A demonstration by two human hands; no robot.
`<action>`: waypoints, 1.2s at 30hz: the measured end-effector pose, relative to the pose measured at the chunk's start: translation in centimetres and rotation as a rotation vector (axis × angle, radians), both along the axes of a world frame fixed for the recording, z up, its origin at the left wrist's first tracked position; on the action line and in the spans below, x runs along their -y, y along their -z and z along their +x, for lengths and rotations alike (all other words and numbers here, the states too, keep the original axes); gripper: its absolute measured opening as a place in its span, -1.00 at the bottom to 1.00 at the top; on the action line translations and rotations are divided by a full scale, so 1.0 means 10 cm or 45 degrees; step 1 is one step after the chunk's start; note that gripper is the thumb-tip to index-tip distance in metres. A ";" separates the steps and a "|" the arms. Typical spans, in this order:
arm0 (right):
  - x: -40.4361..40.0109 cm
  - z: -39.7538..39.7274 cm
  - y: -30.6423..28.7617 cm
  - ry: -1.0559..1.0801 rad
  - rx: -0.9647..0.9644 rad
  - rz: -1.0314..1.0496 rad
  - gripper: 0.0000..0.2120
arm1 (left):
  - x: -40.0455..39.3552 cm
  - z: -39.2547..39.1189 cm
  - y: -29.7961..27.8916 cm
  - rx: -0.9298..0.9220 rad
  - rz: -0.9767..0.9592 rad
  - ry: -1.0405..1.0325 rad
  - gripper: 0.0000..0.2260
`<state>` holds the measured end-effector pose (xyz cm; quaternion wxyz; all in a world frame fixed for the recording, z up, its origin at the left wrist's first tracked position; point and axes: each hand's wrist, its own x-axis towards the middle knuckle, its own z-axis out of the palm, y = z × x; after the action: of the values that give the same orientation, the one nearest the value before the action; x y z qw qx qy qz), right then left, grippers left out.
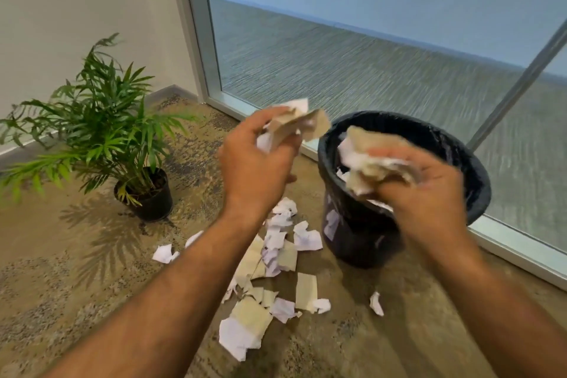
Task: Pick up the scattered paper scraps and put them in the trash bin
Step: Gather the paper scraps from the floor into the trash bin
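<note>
Left hand [254,163]: grip clenched around a crumpled wad of paper [294,124], white and tan sheets, creased and torn-edged, held up just left of the trash bin [352,233].

Right hand [429,190]: grip grasping a second crumpled bundle [368,156], same white and tan mix, held over the bin's open mouth. Motion blur softens the fingers.

Bin: one, round, dark, lined with a glossy black plastic bag folded over the rim. It stands on the floor beside a frosted glass wall [368,64]. Pale scraps show inside.

Scattered paper scraps [276,255] on the floor: roughly twenty, count uncertain where they overlap. Irregular torn shapes, white and cream, some flat, some curled. No writing readable.

Floor: speckled tan carpet [76,270].

One potted plant [101,132], feathery green fronds, in a round black pot, well left of the bin.
</note>
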<state>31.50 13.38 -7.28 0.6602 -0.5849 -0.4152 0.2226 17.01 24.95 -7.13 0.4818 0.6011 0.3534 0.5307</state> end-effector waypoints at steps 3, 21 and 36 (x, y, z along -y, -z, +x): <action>-0.08 0.54 -0.25 0.163 0.011 -0.039 -0.75 | -0.04 0.45 -0.27 -0.083 0.056 0.144 -0.67; -0.51 0.79 -0.29 0.372 1.106 -0.848 -0.23 | -0.37 0.72 -0.05 -0.045 -0.196 0.669 -0.32; -1.14 -0.44 2.11 -0.710 1.404 -1.347 0.04 | -0.59 -1.09 2.15 -1.881 -0.278 0.444 0.13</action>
<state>27.13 24.80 -28.37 -0.0828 -0.7201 -0.6510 0.2254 6.15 30.85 -28.64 0.2537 0.7959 0.5339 -0.1307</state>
